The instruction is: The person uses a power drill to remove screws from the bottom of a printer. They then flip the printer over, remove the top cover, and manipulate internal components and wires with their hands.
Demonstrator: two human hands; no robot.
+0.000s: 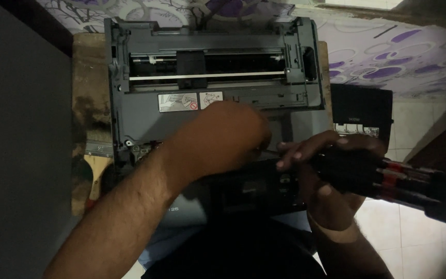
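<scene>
Dim light hides the printer (212, 111) front; right hand (331, 170) grip clenches a screwdriver (388, 178), left hand (223, 139) unclear.

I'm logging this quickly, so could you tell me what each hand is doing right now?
Left hand: curled over the front of the opened printer; a grip cannot be told.
Right hand: closed around a black and red screwdriver.
</scene>
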